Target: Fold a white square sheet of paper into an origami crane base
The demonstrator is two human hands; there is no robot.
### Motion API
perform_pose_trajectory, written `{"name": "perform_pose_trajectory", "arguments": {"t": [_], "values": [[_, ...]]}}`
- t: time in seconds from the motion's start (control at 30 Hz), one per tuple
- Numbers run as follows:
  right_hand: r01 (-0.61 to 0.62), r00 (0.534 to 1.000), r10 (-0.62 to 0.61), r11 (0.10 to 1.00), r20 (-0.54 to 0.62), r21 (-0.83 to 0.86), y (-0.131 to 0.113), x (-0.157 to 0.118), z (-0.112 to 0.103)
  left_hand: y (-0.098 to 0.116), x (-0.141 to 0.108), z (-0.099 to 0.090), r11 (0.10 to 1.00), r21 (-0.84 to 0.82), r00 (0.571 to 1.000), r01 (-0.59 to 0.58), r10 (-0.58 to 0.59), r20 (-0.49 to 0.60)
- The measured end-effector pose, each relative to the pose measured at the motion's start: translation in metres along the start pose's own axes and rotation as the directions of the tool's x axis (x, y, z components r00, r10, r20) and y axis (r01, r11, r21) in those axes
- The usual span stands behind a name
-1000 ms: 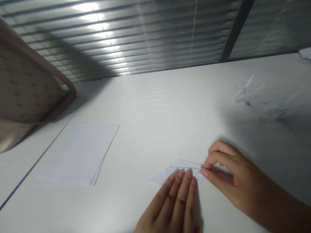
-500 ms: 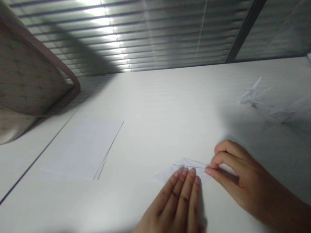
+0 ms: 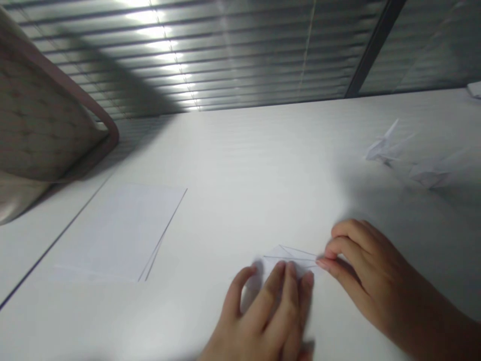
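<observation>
Head view: folded paper lies flat on the white table, low and right of centre, white on white, so its outline is faint. Thin crease lines cross its top face and meet near the far side. It is folded into a pointed, layered shape, with several folds done by the look of it. Its near part is hidden by the left hand, so the layer count there cannot be read.

Right hand comes in from the lower right, palm down, and pinches the right tip of the paper between thumb and index finger. The other fingers curl above the pinch.

Left hand comes up from the bottom edge, palm down, with its fingers spread and pointing away from the camera. The fingertips are at the paper's near edge. This hand is motion-blurred, so contact and pressure are unclear.

Left of the hands, well apart, flat paper sheets lie with no visible creases, so that stock looks unworked. Two edges show at one corner, so probably more than one sheet.

Far right, two paper cranes stand on the table and look finished; the second is fainter. A padded chair back intrudes at the left. Window blinds run along the far side.
</observation>
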State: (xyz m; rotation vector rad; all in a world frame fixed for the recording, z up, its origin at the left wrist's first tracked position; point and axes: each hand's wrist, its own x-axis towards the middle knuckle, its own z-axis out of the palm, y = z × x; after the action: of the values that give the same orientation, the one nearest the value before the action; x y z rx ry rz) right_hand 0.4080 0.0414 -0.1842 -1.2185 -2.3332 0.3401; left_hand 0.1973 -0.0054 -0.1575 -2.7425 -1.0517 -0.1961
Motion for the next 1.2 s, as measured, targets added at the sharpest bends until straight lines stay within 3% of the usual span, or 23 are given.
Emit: {"name": "perform_pose_trajectory", "arguments": {"t": [0.2, 0.4, 0.57, 0.6, 0.83, 1.2], "values": [[-0.037, 0.999, 0.036, 0.994, 0.012, 0.099, 0.001, 0.001, -0.003, -0.006, 0.002, 0.005, 0.994, -0.109, 1.0, 0.022, -0.021, 0.009], [0.019, 1.0, -0.019, 0.998, 0.003, 0.063, 0.002, 0.002, -0.002, -0.004, 0.005, 0.002, 0.974, -0.217, 0.995, 0.068, -0.049, 0.091], [0.016, 1.0, -0.017, 1.0, -0.026, -0.017, 0.0, 0.003, 0.0, -0.005, 0.006, 0.005, 0.974, -0.214, 0.987, 0.08, -0.047, 0.155], [0.016, 1.0, -0.017, 0.999, -0.024, -0.036, -0.001, 0.004, -0.001, -0.006, 0.005, 0.006, 0.974, -0.226, 0.994, 0.023, 0.002, 0.113], [-0.007, 0.999, 0.003, 0.994, -0.041, -0.105, -0.006, 0.008, -0.003, -0.007, 0.005, 0.009, 0.983, -0.183, 0.991, -0.01, 0.035, 0.133], [0.0, 1.0, -0.002, 0.995, -0.026, -0.096, -0.005, 0.007, -0.003, -0.005, 0.007, 0.007, 0.972, -0.224, 0.982, 0.065, -0.023, 0.185]]}}
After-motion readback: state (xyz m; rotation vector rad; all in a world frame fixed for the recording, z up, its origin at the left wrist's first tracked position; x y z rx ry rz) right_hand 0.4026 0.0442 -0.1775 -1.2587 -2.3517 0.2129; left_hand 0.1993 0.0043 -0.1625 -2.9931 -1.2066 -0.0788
